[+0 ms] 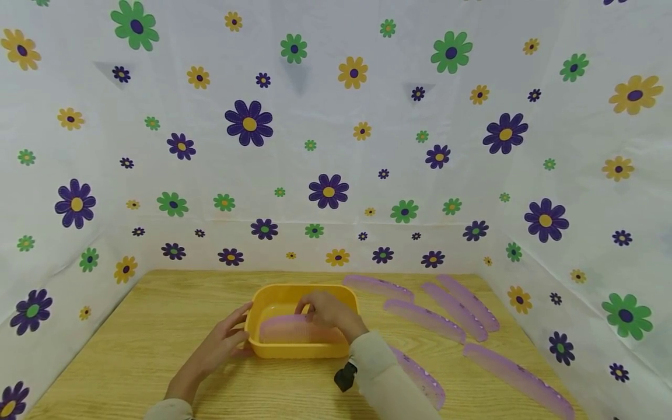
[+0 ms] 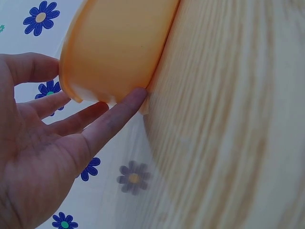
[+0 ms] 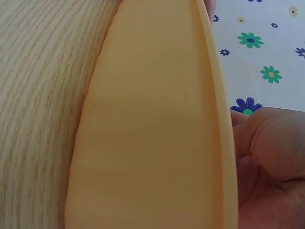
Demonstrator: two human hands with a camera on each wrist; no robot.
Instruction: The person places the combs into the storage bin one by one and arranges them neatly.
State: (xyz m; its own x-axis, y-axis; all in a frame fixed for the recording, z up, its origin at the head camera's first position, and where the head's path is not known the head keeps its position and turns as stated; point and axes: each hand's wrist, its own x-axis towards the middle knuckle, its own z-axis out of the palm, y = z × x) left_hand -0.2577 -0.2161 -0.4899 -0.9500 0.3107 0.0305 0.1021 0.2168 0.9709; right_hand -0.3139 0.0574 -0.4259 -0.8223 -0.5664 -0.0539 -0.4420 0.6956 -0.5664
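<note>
Here, nearest us, a loose comb (image 1: 427,382) is lying partly behind the right sleeve (image 1: 388,373). Just beyond, the left hand (image 1: 226,338) is steadying the yellow tray (image 1: 294,352), fingers spread against its end, while the right hand (image 1: 333,312) is pinching a purple comb (image 1: 283,329) inside. We are reading this step as a comb being set in, though lifting out is remaining possible; by that reading, the next move is calling for loosened fingers and a reach rightward. There, five more combs (image 1: 424,319) are lying before a flowered sheet (image 1: 325,157).
</note>
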